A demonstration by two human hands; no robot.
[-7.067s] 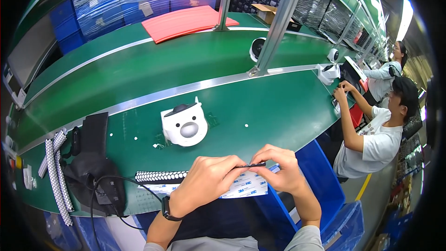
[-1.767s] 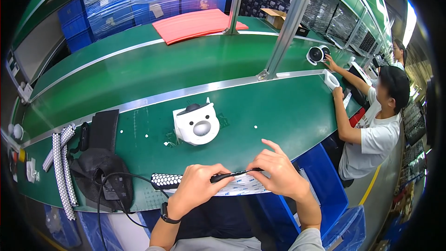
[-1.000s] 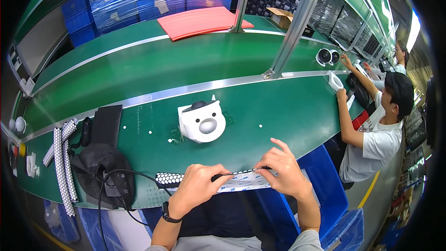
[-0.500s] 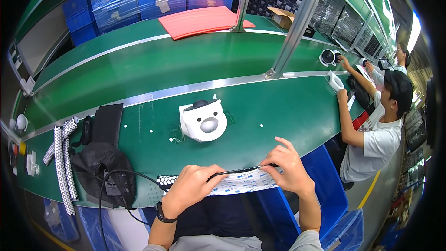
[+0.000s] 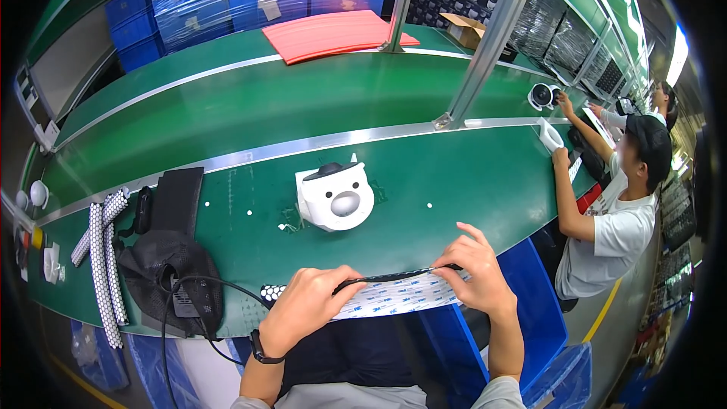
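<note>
Both hands hold a long adhesive strip (image 5: 397, 298) with printed white backing paper and a dark upper edge, at the near edge of the green workbench. My left hand (image 5: 314, 299) pinches the dark edge toward the strip's left part, fingers closed. On the right, my right hand (image 5: 473, 269) pinches the same edge between thumb and fingers, one finger raised. A black-and-white honeycomb-patterned end (image 5: 270, 293) shows left of my left hand. Beyond the hands stands a white, animal-faced device (image 5: 338, 198) with a silver oval snout and black top, touched by neither hand.
At left lie honeycomb-patterned strips (image 5: 97, 257), a black mesh bag (image 5: 170, 280) with a cable, and a dark flat panel (image 5: 179, 201). Small white bits dot the workbench (image 5: 469, 174). A metal post (image 5: 485, 45) rises behind. A co-worker (image 5: 613, 212) handles white parts at right.
My hands have spread very slightly apart along the strip, my right hand shifting a little to the right. Both still pinch it. The view has also shifted slightly.
</note>
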